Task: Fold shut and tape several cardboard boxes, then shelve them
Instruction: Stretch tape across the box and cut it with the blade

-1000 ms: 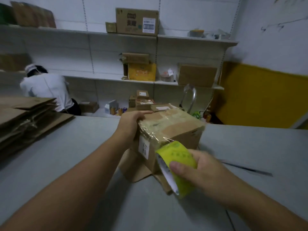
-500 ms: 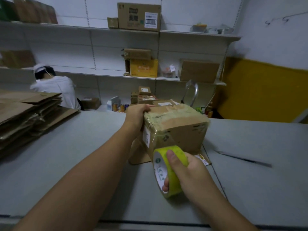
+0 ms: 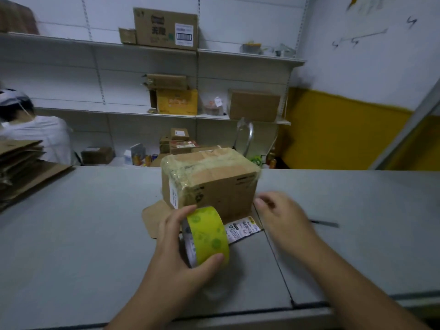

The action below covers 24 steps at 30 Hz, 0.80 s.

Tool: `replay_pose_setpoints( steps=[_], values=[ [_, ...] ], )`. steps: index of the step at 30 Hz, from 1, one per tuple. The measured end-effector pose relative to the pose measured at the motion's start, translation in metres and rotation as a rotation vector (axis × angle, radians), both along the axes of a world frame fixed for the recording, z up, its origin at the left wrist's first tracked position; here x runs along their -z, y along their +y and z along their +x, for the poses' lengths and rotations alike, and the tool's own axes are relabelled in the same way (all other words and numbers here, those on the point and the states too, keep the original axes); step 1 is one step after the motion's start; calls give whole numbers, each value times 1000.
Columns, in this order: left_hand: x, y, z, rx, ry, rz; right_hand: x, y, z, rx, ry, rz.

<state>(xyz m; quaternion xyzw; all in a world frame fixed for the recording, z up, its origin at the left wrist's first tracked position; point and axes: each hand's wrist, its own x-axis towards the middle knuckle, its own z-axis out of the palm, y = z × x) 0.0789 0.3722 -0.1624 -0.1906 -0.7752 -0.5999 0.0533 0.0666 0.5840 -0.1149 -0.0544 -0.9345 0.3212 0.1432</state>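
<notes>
A brown cardboard box [image 3: 214, 182], its top wrapped in clear tape, stands on the grey table [image 3: 83, 222] over a flat piece of cardboard [image 3: 153, 217]. Just in front of it my left hand [image 3: 176, 246] grips a yellow-green roll of tape [image 3: 207, 234] between thumb and fingers. My right hand [image 3: 283, 217] hovers by the box's lower right corner, blurred, fingers loosely bent and holding nothing.
A stack of flattened cardboard [image 3: 21, 167] lies at the table's left. A dark pen-like thing [image 3: 323, 223] lies to the right. White wall shelves [image 3: 166, 115] behind hold several boxes. A person in white [image 3: 35, 134] bends behind the table at the left.
The tape roll has passed from my right hand to my left. My left hand has come off the box's top, and my right hand has moved to the box's right side.
</notes>
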Motion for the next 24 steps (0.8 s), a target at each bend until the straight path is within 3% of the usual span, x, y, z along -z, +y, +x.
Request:
replay_pose_setpoints(
  steps=[2,5,9,13,19,24],
  values=[
    [3,-1,-2,0,26,-19,14,50,-7,170,-107,324],
    [1,-2,-1,-20,89,-66,29,88,-8,162,-159,412],
    [0,-6,-1,27,160,-127,21,92,4,39,-46,557],
    [1,-5,-3,44,165,-128,-19,55,12,-174,153,421],
    [3,-6,-6,-14,96,-5,-47,-31,-4,-407,453,844],
    [5,-7,-5,9,7,51,-40,-53,-18,-472,503,1021]
  ],
)
